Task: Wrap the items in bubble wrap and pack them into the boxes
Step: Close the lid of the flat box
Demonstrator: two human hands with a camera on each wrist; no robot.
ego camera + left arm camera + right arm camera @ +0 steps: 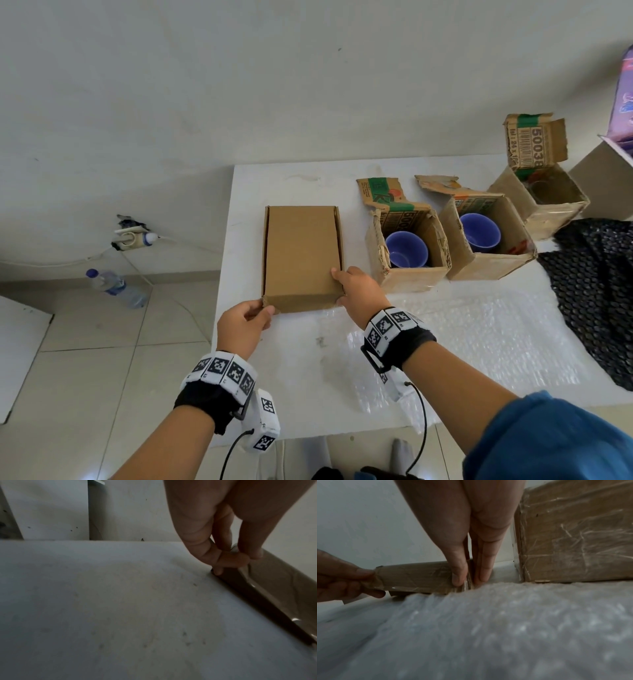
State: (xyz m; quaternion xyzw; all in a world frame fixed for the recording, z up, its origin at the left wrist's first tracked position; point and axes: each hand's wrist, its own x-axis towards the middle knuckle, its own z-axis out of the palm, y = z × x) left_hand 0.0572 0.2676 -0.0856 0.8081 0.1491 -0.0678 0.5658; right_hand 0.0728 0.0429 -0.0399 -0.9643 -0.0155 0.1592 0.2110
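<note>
flat brown box (303, 255) closed, lying on white counter (246, 192), left of the open boxes. left hand (241, 327) grip: thumb and fingers pinching the box's near-left corner. right hand (359, 291) grip: thumb on top, fingers down the side, pinching the near-right corner. clear bubble wrap (479, 339) spread on counter just beside the box, under right wrist. two open boxes (407, 253) (486, 236) each hold a blue cup (406, 248) (479, 232). third open box (544, 198) farther right; black bubble wrap (596, 291) at counter's right edge.
</note>
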